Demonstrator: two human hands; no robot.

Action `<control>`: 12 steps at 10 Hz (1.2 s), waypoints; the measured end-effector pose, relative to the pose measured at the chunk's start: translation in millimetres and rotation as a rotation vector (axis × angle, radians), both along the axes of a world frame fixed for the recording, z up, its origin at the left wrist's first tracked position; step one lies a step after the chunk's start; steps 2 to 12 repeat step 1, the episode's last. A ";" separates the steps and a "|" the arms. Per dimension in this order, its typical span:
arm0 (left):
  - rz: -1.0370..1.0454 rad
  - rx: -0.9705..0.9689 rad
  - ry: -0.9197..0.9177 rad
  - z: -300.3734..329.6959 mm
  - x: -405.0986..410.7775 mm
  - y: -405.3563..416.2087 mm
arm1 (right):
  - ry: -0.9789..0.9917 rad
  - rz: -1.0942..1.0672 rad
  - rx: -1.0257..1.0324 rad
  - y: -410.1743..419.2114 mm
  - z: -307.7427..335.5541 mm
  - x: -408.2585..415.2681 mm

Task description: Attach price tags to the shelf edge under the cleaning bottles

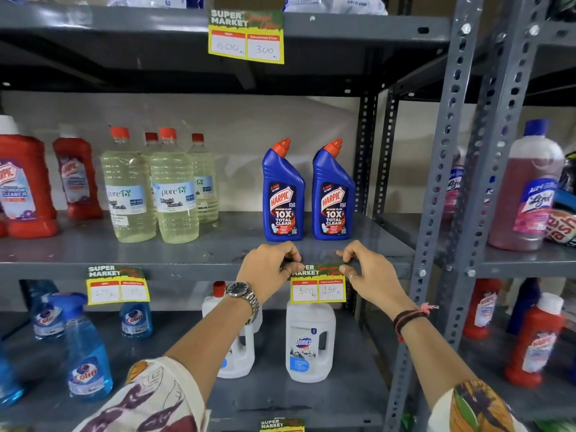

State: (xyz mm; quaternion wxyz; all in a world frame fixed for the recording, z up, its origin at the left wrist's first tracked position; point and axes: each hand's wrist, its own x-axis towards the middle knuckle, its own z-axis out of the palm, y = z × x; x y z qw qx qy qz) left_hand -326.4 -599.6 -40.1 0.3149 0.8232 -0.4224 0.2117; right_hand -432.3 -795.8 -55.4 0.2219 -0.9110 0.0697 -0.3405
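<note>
Price tag (pixel 318 286), a yellow-bordered paper card with a green "SUPER MARKET" header and two white boxes reading 300 and 150, hangs against the front lip of the grey metal shelf edge (pixel 193 271). The left hand (pixel 270 265) pinches its top left corner between thumb and fingers, and the right hand (pixel 363 268) pinches the top right corner the same way (a steel wristwatch (pixel 241 293) sits on the left wrist). Directly above the tag, farther back on the shelf, stand two blue Harpic toilet-cleaner bottles (pixel 307 194) with orange caps, side by side. Left of the tag along the same edge hangs a second matching yellow tag (pixel 117 285), under clear bleach bottles (pixel 156 188).
</note>
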 end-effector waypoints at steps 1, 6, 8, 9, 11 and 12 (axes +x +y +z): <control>0.027 0.061 -0.064 9.0 -1.2 4.5 | 0.134 0.038 0.030 1.1 24.2 -6.0; 0.027 0.061 -0.064 9.0 -1.2 4.5 | 0.134 0.038 0.030 1.1 24.2 -6.0; 0.027 0.061 -0.064 9.0 -1.2 4.5 | 0.134 0.038 0.030 1.1 24.2 -6.0; 0.027 0.061 -0.064 9.0 -1.2 4.5 | 0.134 0.038 0.030 1.1 24.2 -6.0; 0.027 0.061 -0.064 9.0 -1.2 4.5 | 0.134 0.038 0.030 1.1 24.2 -6.0; 0.027 0.061 -0.064 9.0 -1.2 4.5 | 0.134 0.038 0.030 1.1 24.2 -6.0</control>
